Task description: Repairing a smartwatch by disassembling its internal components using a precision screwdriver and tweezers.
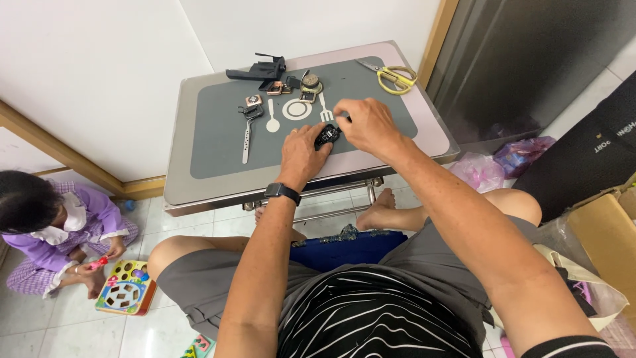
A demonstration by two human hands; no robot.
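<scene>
**Both hands on a small black watch body at the counter**

The small black watch body point(326, 136) sits low on the grey mat point(218, 142), just below the white fork print on it, near the mat's front edge. Left hand point(301, 154) grips it from the left: fingers curled tight round its lower side, thumb pressed on. Right hand point(368, 126) comes in from the right w/ fingers bunched and pinched at the watch body's top edge; what the fingertips pinch there is too small to tell. Both hands touch the watch body & almost meet over it. Black wristwatch point(282, 192) on the left wrist.

Further up from the watch body, past the white plate print: a cluster of small watch parts – a round metal case point(310, 83), square copper-coloured cases point(277, 88), a small square-faced piece point(253, 101). Left of the watch body lies a long silver strap point(246, 140), lengthwise. Up-left at the mat's far edge, a black pouch point(262, 69). Up-right of the watch body, yellow-handled scissors point(392, 77), closed, at the mat's far right corner.

The mat covers a low metal counter point(437, 136) w/ pink edge. Far down-left of the watch body, on the tiled floor, a child in purple point(56, 229) sits by a colourful shape-sorter toy point(126, 288)
</scene>
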